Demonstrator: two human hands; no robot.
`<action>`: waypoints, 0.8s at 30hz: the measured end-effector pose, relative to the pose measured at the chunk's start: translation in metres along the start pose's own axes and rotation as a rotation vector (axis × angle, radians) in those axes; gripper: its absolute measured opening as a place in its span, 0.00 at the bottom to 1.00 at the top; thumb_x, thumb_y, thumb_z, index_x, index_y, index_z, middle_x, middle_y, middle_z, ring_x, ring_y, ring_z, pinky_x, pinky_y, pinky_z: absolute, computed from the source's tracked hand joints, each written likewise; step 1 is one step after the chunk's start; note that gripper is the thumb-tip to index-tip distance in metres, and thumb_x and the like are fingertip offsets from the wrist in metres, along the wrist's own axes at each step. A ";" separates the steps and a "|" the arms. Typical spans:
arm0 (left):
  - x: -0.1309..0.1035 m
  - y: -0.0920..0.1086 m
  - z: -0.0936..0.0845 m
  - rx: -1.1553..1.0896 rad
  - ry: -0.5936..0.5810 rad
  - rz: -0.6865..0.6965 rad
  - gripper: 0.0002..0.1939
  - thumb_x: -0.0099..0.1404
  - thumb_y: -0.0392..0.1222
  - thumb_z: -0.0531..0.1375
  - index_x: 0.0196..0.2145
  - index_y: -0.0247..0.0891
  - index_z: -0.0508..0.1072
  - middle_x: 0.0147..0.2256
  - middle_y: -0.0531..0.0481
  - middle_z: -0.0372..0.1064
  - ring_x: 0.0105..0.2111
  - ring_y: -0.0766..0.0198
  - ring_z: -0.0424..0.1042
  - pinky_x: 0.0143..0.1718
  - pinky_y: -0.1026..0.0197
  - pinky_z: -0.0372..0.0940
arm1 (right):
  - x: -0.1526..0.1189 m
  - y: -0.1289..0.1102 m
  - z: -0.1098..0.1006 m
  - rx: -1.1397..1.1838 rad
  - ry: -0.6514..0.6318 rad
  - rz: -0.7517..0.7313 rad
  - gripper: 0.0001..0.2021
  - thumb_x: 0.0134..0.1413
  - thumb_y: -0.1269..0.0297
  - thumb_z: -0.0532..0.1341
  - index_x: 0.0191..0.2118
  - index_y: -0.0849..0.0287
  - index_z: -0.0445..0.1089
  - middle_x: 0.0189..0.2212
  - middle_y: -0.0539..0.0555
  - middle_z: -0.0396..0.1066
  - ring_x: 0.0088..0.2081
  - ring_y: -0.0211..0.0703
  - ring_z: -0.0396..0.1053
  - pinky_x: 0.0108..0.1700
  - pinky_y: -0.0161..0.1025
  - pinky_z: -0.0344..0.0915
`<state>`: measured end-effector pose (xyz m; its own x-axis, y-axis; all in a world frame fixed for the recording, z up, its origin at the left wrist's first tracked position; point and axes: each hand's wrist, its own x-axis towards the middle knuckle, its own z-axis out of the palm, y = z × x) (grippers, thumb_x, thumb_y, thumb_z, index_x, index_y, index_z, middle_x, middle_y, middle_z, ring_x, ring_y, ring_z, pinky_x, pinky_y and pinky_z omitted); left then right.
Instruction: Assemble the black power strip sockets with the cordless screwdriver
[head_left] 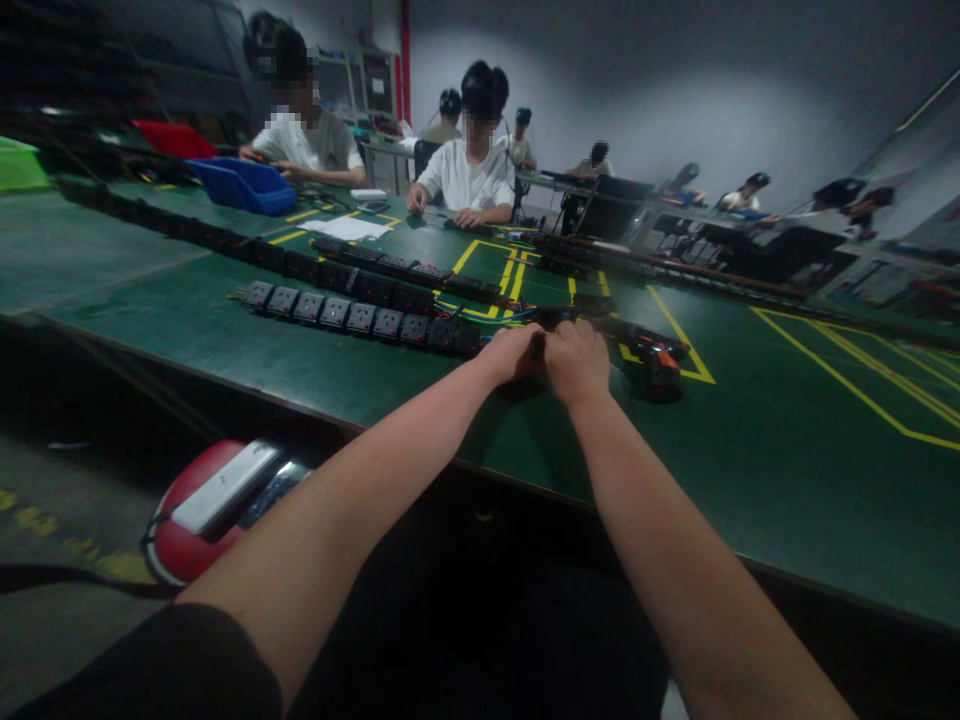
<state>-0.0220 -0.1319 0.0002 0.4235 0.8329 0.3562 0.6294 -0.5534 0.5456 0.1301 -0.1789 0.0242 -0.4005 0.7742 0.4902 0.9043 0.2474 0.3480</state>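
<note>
My left hand and my right hand are close together over the green table, both with curled fingers. Between them shows a small dark piece, too hidden to name. A black strip of sockets runs leftward from my left hand. Behind it lie more dark strips, with thin coloured wires near their right end. Right of my right hand lies a black and orange power tool.
Across the table sit people in white shirts. A blue bin, a red bin and white paper are at the back left. Yellow tape marks the table. A red stool stands below its front edge.
</note>
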 end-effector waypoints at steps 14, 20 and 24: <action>-0.001 -0.001 0.001 0.079 -0.010 0.043 0.24 0.63 0.51 0.66 0.54 0.39 0.72 0.51 0.41 0.80 0.51 0.48 0.78 0.56 0.50 0.69 | -0.002 0.002 0.001 0.017 -0.020 -0.010 0.20 0.70 0.72 0.47 0.47 0.62 0.79 0.44 0.65 0.73 0.48 0.57 0.61 0.43 0.47 0.56; -0.001 -0.001 -0.001 0.061 -0.008 0.021 0.23 0.62 0.49 0.66 0.54 0.42 0.72 0.50 0.44 0.80 0.53 0.48 0.78 0.58 0.49 0.68 | -0.001 -0.001 0.000 0.021 -0.014 0.007 0.21 0.69 0.73 0.47 0.49 0.63 0.79 0.44 0.66 0.73 0.48 0.59 0.60 0.43 0.49 0.56; -0.001 -0.003 -0.001 0.054 -0.001 0.033 0.24 0.62 0.49 0.66 0.55 0.41 0.72 0.51 0.42 0.80 0.52 0.48 0.78 0.57 0.48 0.69 | 0.001 0.000 0.002 0.016 -0.030 -0.005 0.22 0.70 0.72 0.46 0.49 0.63 0.78 0.43 0.66 0.73 0.47 0.58 0.61 0.43 0.48 0.56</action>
<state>-0.0246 -0.1313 -0.0009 0.4452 0.8144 0.3723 0.6495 -0.5799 0.4917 0.1299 -0.1772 0.0227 -0.4009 0.7897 0.4643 0.9044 0.2606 0.3377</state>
